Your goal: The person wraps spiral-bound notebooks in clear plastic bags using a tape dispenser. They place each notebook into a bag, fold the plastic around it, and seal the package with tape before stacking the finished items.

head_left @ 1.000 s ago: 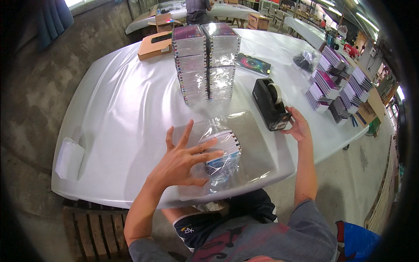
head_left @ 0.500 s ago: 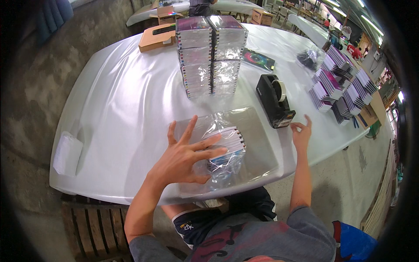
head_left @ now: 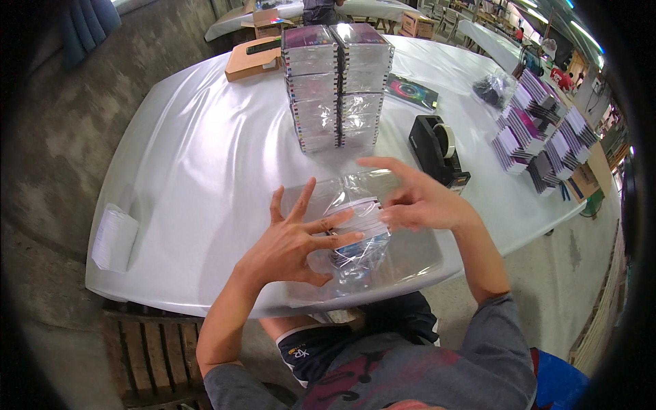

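Observation:
A small stack of booklets (head_left: 365, 217) in clear plastic wrap lies in front of me, on a larger sheet of clear plastic (head_left: 417, 256). My left hand (head_left: 287, 246) is open, its fingers spread, with two fingertips resting on the stack's wrap. At the stack's right edge is my right hand (head_left: 427, 201), blurred by motion. Its thumb and a finger come together there while another finger stretches out beyond; anything pinched between them is too small to make out. A black tape dispenser (head_left: 434, 154) with a roll of tape stands just beyond the right hand.
Two tall columns of wrapped booklets (head_left: 335, 89) stand at the far middle. A dark booklet (head_left: 412, 92) lies beside them, a cardboard box (head_left: 253, 60) to their left. More booklet piles (head_left: 540, 133) and a crumpled plastic bundle (head_left: 493, 89) sit at right, a white stack (head_left: 115, 238) at the left edge.
My right hand has moved left from beside the tape dispenser to the right edge of the wrapped stack. My left hand stays spread on the stack. The whole view has shifted slightly.

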The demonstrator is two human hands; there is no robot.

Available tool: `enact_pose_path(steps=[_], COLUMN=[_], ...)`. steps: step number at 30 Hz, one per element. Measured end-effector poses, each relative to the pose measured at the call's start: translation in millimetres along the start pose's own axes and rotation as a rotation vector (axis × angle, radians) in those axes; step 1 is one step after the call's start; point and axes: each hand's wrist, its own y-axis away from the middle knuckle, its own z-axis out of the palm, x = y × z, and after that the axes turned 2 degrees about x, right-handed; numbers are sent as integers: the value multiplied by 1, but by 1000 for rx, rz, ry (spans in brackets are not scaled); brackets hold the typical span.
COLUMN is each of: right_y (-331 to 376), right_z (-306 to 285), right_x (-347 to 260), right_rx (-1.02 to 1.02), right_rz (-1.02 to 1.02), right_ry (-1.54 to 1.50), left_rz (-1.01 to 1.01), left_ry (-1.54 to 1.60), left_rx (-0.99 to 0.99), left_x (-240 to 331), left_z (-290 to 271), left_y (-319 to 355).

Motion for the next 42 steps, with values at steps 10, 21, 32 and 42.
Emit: enact_pose_path(steps=[10, 21, 32, 42], right_y=[-54, -24, 3, -5], right_z=[25, -23, 22, 31], right_x=[17, 11, 97, 81], right_rx=[29, 41, 212, 160], right_rz=[-146, 54, -379, -274], right_ry=[819, 594, 9, -181], left_rz=[-13, -22, -4, -326], left_ry=[-31, -16, 256, 552], left_rx=[-83, 141, 869, 613], left_x=[2, 4, 27, 32], left_z=[-8, 10, 40, 51], left_y=[1, 3, -32, -16])
